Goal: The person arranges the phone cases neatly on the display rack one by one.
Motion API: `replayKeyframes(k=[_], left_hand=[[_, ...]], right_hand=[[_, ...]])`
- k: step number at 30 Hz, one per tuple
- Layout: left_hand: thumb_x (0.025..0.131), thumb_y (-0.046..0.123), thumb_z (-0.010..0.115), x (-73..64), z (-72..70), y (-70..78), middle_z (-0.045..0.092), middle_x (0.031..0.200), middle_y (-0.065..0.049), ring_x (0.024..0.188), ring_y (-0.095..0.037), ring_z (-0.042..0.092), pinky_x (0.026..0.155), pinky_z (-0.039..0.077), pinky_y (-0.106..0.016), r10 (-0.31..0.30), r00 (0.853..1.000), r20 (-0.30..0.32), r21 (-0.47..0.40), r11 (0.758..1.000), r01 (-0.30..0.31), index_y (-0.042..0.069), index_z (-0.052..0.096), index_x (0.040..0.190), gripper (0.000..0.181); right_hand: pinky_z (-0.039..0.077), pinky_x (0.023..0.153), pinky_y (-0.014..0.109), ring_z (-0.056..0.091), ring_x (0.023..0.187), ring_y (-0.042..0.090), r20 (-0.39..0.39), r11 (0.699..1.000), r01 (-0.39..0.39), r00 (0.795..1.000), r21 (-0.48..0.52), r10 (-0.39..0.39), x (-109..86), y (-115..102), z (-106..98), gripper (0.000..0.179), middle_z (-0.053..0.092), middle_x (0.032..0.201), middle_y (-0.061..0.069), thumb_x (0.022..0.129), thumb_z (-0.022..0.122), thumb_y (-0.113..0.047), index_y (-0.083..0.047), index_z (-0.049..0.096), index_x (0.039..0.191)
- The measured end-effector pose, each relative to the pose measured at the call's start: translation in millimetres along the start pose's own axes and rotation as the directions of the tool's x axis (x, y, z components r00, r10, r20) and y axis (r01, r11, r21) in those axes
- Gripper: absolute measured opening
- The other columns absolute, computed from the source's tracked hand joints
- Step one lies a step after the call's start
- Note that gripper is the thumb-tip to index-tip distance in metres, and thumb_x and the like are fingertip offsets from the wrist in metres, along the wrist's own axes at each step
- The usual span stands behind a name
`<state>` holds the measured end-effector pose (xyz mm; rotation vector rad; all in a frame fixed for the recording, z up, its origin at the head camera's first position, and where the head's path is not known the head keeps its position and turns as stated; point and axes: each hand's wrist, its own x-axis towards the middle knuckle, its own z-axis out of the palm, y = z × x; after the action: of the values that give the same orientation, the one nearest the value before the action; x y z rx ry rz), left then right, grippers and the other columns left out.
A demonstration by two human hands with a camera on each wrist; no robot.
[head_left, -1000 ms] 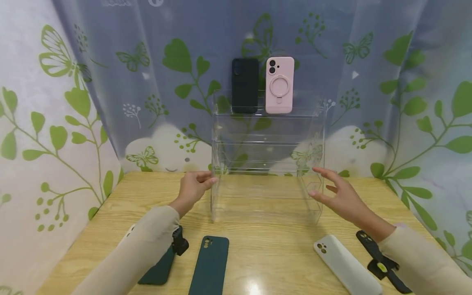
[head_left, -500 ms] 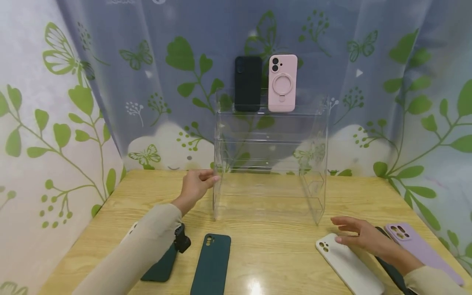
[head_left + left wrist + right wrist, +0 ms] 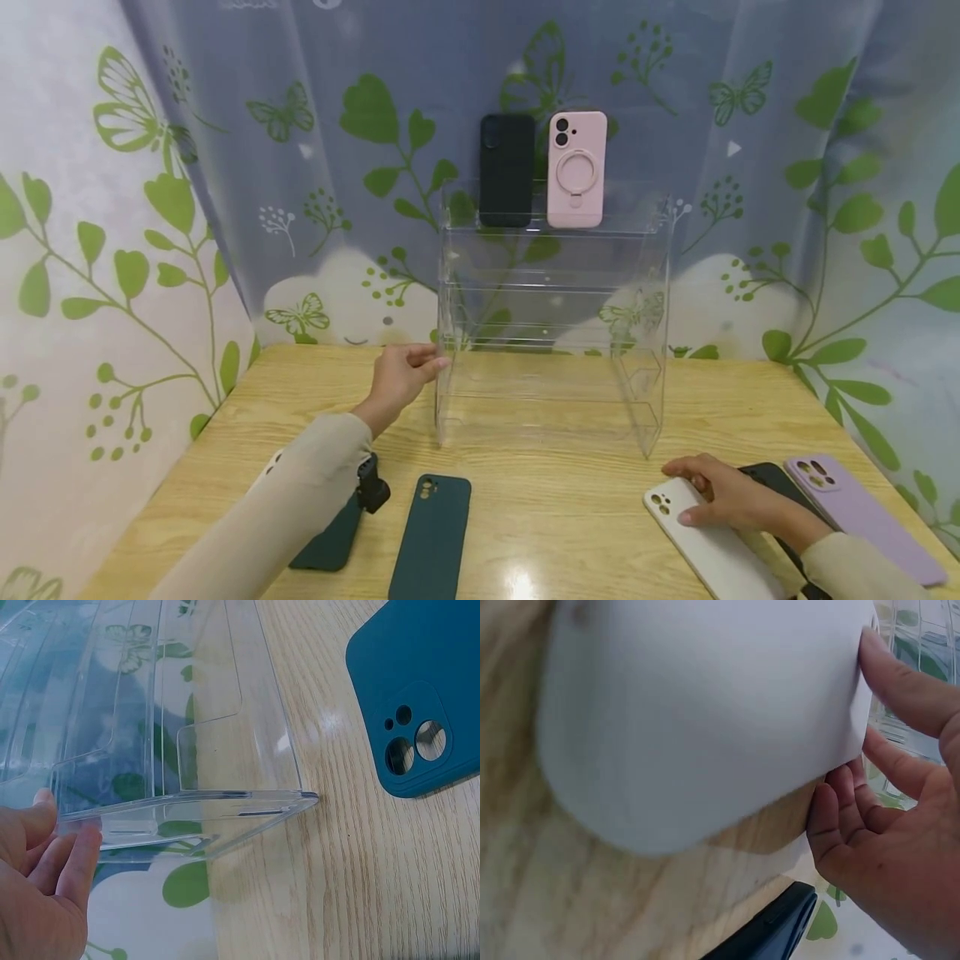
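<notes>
My left hand (image 3: 401, 379) pinches the left side panel of a clear acrylic display stand (image 3: 547, 287). In the left wrist view, thumb and fingers lie on either side of that panel's edge. My right hand (image 3: 738, 504) holds the upper part of a white phone case (image 3: 712, 550) at the front right. Seen from the right wrist, the thumb is on the white case's face while fingers curl at its edge. On the stand's top tier lean a black phone case (image 3: 507, 171) and a pink phone case (image 3: 577, 171) with a ring.
A dark green phone case (image 3: 431, 533) lies front centre. Another green case (image 3: 330, 542) and a pale one are partly hidden under my left sleeve. Right of the white case lie a black case (image 3: 780, 483) and a lilac case (image 3: 862, 521). A patterned curtain (image 3: 337, 192) hangs behind.
My right hand has left the stand's right side, come down toward the front and taken hold of the white phone case. The left hand has stayed at the stand.
</notes>
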<state>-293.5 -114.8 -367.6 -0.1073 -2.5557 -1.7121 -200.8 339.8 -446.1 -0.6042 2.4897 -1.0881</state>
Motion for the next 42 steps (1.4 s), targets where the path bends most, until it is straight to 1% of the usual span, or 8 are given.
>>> replayKeyframes(k=[5, 13, 18, 22, 26, 33, 38, 42], left_hand=[[0.089, 0.015, 0.070, 0.9, -0.9, -1.3, 0.067, 0.115, -0.019, 0.101, -0.029, 0.067, 0.082, 0.058, -0.033, -0.007, 1.000, -0.007, -0.006, 1.000, 0.007, 0.001, 0.062, 0.127, 0.040], [0.090, 0.014, 0.069, 0.7, 0.2, -2.3, 0.067, 0.114, -0.019, 0.101, -0.029, 0.068, 0.081, 0.058, -0.033, -0.004, 1.000, -0.003, -0.005, 1.000, 0.004, 0.002, 0.062, 0.127, 0.040], [0.089, 0.015, 0.070, 1.8, 0.8, -2.4, 0.068, 0.113, -0.018, 0.099, -0.028, 0.068, 0.080, 0.058, -0.033, -0.012, 1.000, -0.009, -0.004, 1.000, 0.012, 0.003, 0.062, 0.126, 0.040], [0.089, 0.015, 0.070, 2.5, 1.5, -1.6, 0.068, 0.113, -0.019, 0.099, -0.029, 0.068, 0.080, 0.058, -0.032, -0.002, 1.000, -0.009, -0.006, 1.000, 0.002, 0.002, 0.062, 0.126, 0.041], [0.089, 0.016, 0.070, 3.1, 1.5, -3.1, 0.068, 0.113, -0.019, 0.099, -0.028, 0.068, 0.080, 0.058, -0.032, 0.001, 1.000, -0.007, -0.004, 1.000, -0.001, 0.002, 0.062, 0.127, 0.041], [0.089, 0.015, 0.070, 2.7, 2.0, -4.3, 0.067, 0.114, -0.019, 0.100, -0.028, 0.068, 0.080, 0.058, -0.031, -0.002, 1.000, -0.005, -0.009, 1.000, 0.002, 0.002, 0.063, 0.126, 0.040], [0.089, 0.015, 0.070, 2.4, 2.0, -3.3, 0.067, 0.115, -0.019, 0.101, -0.029, 0.067, 0.080, 0.058, -0.031, 0.003, 1.000, -0.005, -0.006, 1.000, -0.003, 0.002, 0.063, 0.126, 0.040], [0.088, 0.015, 0.071, 2.5, 2.1, -3.7, 0.067, 0.114, -0.019, 0.100, -0.028, 0.068, 0.079, 0.058, -0.031, 0.004, 1.000, -0.011, 0.009, 1.000, -0.004, 0.003, 0.063, 0.125, 0.040]], right_hand=[[0.046, 0.075, 0.020, 0.047, 0.096, 0.007, 0.019, 1.000, 0.004, 1.000, -0.021, -0.004, 3.1, -0.5, -2.3, 0.057, 0.053, 0.119, 0.023, 0.085, 0.074, -0.020, 0.012, 0.049, 0.125], [0.046, 0.059, 0.023, 0.050, 0.074, 0.002, 0.009, 0.997, 0.038, 0.999, 0.066, -0.039, -0.3, -0.6, -4.3, 0.035, 0.056, 0.091, 0.008, 0.085, 0.073, -0.013, 0.009, 0.052, 0.104], [0.051, 0.062, 0.026, 0.058, 0.079, 0.007, 0.034, 0.987, -0.044, 0.999, 0.155, 0.039, -2.9, -0.1, -8.4, 0.038, 0.062, 0.095, 0.009, 0.089, 0.070, -0.015, 0.012, 0.054, 0.109], [0.056, 0.069, 0.034, 0.064, 0.086, 0.020, 0.065, 0.949, -0.156, 0.987, 0.274, 0.144, -6.4, -0.4, -16.0, 0.047, 0.066, 0.102, 0.012, 0.093, 0.064, -0.018, 0.016, 0.051, 0.123], [0.057, 0.076, 0.041, 0.065, 0.094, 0.024, 0.073, 0.919, -0.182, 0.983, 0.349, 0.167, -6.6, -6.8, -25.4, 0.050, 0.066, 0.110, 0.014, 0.096, 0.060, -0.019, 0.015, 0.048, 0.130], [0.057, 0.079, 0.039, 0.067, 0.093, 0.019, -0.030, 0.907, -0.116, 0.990, 0.405, 0.140, 4.8, -40.1, -44.0, 0.053, 0.068, 0.108, 0.006, 0.097, 0.059, -0.020, 0.016, 0.044, 0.133], [0.056, 0.085, 0.033, 0.066, 0.094, 0.012, -0.158, 0.921, -0.070, 0.977, 0.384, 0.140, 18.5, -71.0, -59.1, 0.057, 0.068, 0.107, 0.000, 0.097, 0.060, -0.022, 0.015, 0.041, 0.135], [0.056, 0.083, 0.028, 0.066, 0.093, 0.009, -0.243, 0.926, -0.009, 0.964, 0.379, 0.109, 30.2, -94.9, -69.5, 0.048, 0.067, 0.102, -0.006, 0.096, 0.061, -0.020, 0.010, 0.049, 0.132]])
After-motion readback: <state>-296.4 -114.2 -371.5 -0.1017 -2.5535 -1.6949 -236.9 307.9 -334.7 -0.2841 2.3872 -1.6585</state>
